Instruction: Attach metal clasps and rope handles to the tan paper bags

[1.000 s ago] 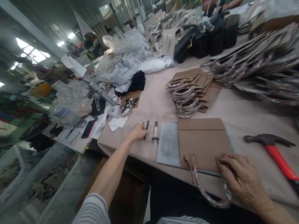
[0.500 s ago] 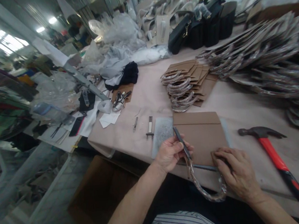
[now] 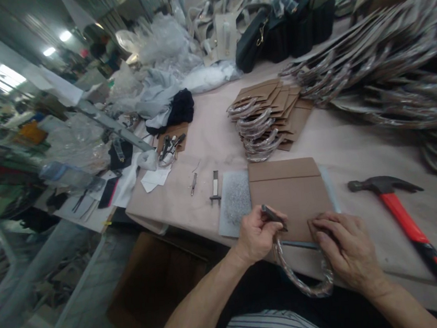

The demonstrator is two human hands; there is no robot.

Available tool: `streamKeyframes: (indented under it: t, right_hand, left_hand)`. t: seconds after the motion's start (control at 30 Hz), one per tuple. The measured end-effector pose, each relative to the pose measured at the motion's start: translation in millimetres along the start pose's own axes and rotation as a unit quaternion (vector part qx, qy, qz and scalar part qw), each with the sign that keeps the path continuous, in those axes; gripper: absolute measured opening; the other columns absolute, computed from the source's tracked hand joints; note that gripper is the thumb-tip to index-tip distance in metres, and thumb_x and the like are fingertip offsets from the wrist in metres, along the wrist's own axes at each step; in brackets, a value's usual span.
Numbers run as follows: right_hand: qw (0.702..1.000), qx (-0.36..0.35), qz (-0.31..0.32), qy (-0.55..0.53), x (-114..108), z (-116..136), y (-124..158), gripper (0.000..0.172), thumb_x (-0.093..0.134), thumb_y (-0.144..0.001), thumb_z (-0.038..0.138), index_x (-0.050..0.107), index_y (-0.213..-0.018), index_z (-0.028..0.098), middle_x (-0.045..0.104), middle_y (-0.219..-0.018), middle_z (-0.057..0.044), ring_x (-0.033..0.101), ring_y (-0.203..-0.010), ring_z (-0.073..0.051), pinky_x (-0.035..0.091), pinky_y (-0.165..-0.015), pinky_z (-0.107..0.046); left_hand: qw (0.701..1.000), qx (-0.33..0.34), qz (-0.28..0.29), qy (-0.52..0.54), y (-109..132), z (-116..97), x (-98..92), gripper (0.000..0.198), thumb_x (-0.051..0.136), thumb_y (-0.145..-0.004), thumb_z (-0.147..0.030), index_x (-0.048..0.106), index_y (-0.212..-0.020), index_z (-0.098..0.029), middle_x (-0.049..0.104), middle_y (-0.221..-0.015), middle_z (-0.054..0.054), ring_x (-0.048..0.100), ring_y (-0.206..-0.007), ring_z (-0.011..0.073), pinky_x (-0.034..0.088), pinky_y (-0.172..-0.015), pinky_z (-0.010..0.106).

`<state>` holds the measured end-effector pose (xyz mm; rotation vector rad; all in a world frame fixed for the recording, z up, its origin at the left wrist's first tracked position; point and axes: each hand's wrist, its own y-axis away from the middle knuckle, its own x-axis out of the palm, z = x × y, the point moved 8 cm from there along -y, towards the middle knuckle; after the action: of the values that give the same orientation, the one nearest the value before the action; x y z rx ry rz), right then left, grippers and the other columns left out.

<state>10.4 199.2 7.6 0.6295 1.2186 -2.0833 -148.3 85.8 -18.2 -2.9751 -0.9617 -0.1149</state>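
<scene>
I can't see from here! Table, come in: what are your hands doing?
Left hand pinching small dark tool by the wrapped handle. Right hand pressing on brown bag. Hammer off to the right.

The left hand (image 3: pixel 256 236), pinching a small dark tool (image 3: pixel 274 216), can pass forward over the kraft paper bag (image 3: pixel 288 193) along the pale table cover (image 3: pixel 215 138), up to the stack of kraft bags (image 3: pixel 270 118). Toward the table's left, a grey pad (image 3: pixel 234 204) and an upright metal tool (image 3: pixel 215 185) stand in the way. The right hand (image 3: pixel 346 249) has a narrow strip of cover before the red-handled claw hammer (image 3: pixel 399 206) blocks it, and the looped bag handle (image 3: pixel 304 275) lies below both hands.
</scene>
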Motion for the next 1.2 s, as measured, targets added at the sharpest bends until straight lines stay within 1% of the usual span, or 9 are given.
streamKeyframes:
  t: [0.27,0.47,0.67,0.8,0.87,0.93,1.03,1.2]
  right_hand:
    - [1.0,0.019,0.001,-0.01,1,-3,3,0.015,0.054,-0.095,0.022,0.063,-0.107,0.02,0.066,-0.105,-0.008,0.061,-0.095,-0.025,0.043,-0.085,-0.043]
    - [0.999,0.025,-0.014,-0.017,-1,-2,0,0.015,0.054,-0.094,0.021,0.064,-0.105,0.021,0.066,-0.102,-0.007,0.062,-0.094,-0.023,0.044,-0.087,-0.042]
    - [0.999,0.029,-0.01,-0.023,-2,-4,2,0.014,0.054,-0.096,0.022,0.063,-0.106,0.021,0.066,-0.103,-0.008,0.061,-0.094,-0.024,0.044,-0.086,-0.043]
    - [0.999,0.032,-0.017,-0.029,-2,-4,2,0.015,0.054,-0.095,0.022,0.064,-0.105,0.021,0.066,-0.101,-0.007,0.062,-0.093,-0.024,0.044,-0.086,-0.042]
    - [0.999,0.033,-0.02,-0.032,-2,-5,2,0.015,0.055,-0.094,0.021,0.064,-0.106,0.021,0.066,-0.102,-0.007,0.061,-0.093,-0.024,0.044,-0.086,-0.042]
    - [0.999,0.036,-0.016,-0.034,0,-6,3,0.015,0.055,-0.094,0.021,0.064,-0.106,0.02,0.065,-0.103,-0.007,0.061,-0.094,-0.024,0.044,-0.087,-0.043]
    - [0.999,0.035,-0.013,-0.037,1,-7,4,0.015,0.055,-0.095,0.021,0.063,-0.107,0.02,0.065,-0.105,-0.008,0.06,-0.095,-0.024,0.044,-0.087,-0.043]
    - [0.999,0.037,-0.017,-0.034,1,-7,5,0.016,0.054,-0.096,0.021,0.063,-0.108,0.021,0.065,-0.104,-0.008,0.061,-0.097,-0.025,0.043,-0.087,-0.043]
  left_hand:
    - [0.999,0.016,0.004,-0.032,-4,0,3.5,0.014,0.066,-0.086,-0.02,0.057,-0.096,-0.016,0.079,-0.099,0.011,0.074,-0.087,0.019,0.062,-0.08,0.033]
    - [0.997,0.035,0.007,-0.072,-3,-4,6.1,0.012,0.063,-0.09,-0.021,0.061,-0.1,-0.015,0.078,-0.1,0.01,0.074,-0.087,0.0188,0.062,-0.082,0.032]
    - [0.99,0.071,-0.017,-0.124,2,-6,2.7,0.013,0.061,-0.094,-0.023,0.065,-0.104,-0.015,0.077,-0.102,0.01,0.073,-0.094,0.0212,0.06,-0.087,0.035]
    - [0.983,0.09,-0.028,-0.16,3,-10,3.7,0.015,0.062,-0.095,-0.026,0.068,-0.102,-0.015,0.077,-0.1,0.01,0.073,-0.093,0.0213,0.06,-0.087,0.036]
    - [0.985,0.081,-0.034,-0.148,3,-8,3.4,0.016,0.062,-0.095,-0.028,0.068,-0.102,-0.015,0.077,-0.099,0.01,0.074,-0.092,0.0214,0.061,-0.087,0.036]
    - [0.992,0.059,-0.035,-0.102,3,-2,2.6,0.017,0.062,-0.095,-0.03,0.067,-0.101,-0.015,0.078,-0.098,0.01,0.074,-0.092,0.0215,0.061,-0.086,0.036]
    - [0.998,0.037,-0.02,-0.054,3,7,3.1,0.02,0.064,-0.095,-0.033,0.064,-0.101,-0.014,0.078,-0.098,0.011,0.074,-0.091,0.0216,0.062,-0.085,0.036]
    - [0.995,0.046,-0.008,-0.091,4,6,4.0,0.019,0.063,-0.095,-0.03,0.065,-0.105,-0.014,0.078,-0.102,0.011,0.074,-0.092,0.0213,0.061,-0.085,0.034]
